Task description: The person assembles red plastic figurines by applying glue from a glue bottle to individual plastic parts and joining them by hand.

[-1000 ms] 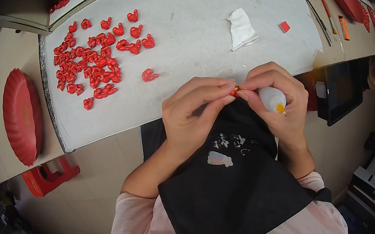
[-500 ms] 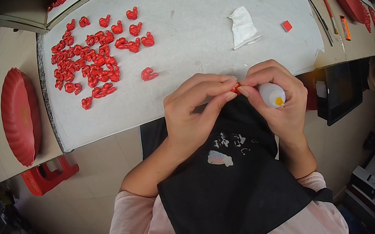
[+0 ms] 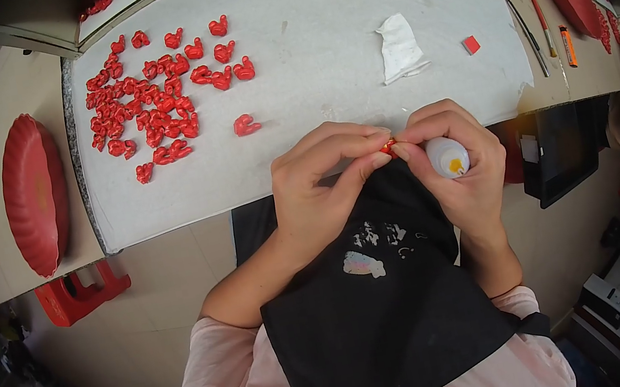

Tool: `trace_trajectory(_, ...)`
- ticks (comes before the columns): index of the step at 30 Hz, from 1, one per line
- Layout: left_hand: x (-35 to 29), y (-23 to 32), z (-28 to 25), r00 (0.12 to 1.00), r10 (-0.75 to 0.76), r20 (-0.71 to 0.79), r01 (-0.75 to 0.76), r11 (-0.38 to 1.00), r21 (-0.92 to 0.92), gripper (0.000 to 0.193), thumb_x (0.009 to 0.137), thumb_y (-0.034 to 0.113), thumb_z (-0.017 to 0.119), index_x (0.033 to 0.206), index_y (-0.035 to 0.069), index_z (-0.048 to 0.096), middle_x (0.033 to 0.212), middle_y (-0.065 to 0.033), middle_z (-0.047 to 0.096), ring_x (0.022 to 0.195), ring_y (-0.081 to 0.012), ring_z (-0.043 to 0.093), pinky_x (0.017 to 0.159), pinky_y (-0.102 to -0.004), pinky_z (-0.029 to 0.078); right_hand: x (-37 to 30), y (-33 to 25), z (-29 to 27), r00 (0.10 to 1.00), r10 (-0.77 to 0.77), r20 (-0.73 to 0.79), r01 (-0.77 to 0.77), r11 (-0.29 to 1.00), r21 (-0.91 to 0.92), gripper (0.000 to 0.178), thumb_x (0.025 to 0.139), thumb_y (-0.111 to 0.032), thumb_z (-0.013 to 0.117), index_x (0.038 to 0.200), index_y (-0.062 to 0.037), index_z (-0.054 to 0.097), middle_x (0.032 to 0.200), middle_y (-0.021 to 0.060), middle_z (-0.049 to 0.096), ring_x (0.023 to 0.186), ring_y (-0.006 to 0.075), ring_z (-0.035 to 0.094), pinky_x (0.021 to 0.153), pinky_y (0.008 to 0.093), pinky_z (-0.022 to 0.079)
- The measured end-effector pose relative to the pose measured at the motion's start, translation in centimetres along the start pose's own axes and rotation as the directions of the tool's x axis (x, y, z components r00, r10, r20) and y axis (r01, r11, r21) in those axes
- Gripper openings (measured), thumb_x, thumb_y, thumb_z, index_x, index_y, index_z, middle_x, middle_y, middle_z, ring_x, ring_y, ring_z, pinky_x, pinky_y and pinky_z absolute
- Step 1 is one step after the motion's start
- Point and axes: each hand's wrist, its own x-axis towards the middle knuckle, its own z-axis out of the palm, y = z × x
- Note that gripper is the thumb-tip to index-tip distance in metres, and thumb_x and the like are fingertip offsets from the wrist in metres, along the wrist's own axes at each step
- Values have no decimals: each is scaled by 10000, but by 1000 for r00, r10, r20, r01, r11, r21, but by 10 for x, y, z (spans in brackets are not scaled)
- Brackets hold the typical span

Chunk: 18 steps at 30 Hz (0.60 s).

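Above my lap at the table's near edge, my left hand (image 3: 312,181) pinches a small glossy red piece (image 3: 387,147) between thumb and fingertips. My right hand (image 3: 471,166) meets it there, its thumb and fingertips also at the piece. Tucked in that same right hand is a small white bottle (image 3: 444,153) with yellow at its tip. Most of the red piece is hidden by my fingers. A single similar red figure (image 3: 246,124) lies on the white sheet just beyond my left hand.
Several red figures (image 3: 152,105) crowd the left of the white-covered table (image 3: 303,55). A crumpled white tissue (image 3: 400,49) and a red block (image 3: 471,45) lie to the right. Brushes (image 3: 535,4) and an orange tube (image 3: 568,47) sit past the sheet. A red scalloped tray (image 3: 35,194) stands far left.
Both hands keep nearly the same pose around the red piece. The bottle has shifted slightly within my right hand's grip, and the view has moved a little.
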Motion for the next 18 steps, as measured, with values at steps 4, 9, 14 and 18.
trace_trajectory(4,-1,1,1,1000,-29,-7,28,999,-20,170,704,-80,587,851,-8,631,849,-111,610,773,-161,608,662,-232,498,0,-1,0,1000,4,6,-4,1000,8,128,643,24,673,720,-3,575,705,70,549,595,131,528,526,223,409)
trace_trajectory(9,0,-1,1,999,-36,-3,36,999,-22,170,697,-77,594,847,-5,632,840,-107,612,772,-160,608,666,-230,495,1,1,0,1000,-5,4,5,1000,12,125,645,27,669,718,-2,572,701,69,547,597,128,527,527,222,408)
trace_trajectory(14,1,-1,1,999,-47,-12,46,999,-10,166,693,-75,600,840,-5,634,835,-105,614,769,-159,608,666,-231,493,1,2,1,1000,-2,1,2,1000,7,125,645,25,670,718,-2,572,701,71,548,600,132,531,531,224,411)
trace_trajectory(18,1,-1,2,997,-70,-21,69,997,-35,154,693,-66,609,832,-5,634,828,-102,616,767,-159,606,666,-233,486,1,3,1,1000,-9,1,9,1000,-22,131,634,33,667,717,-2,572,703,71,549,607,135,537,540,225,417)
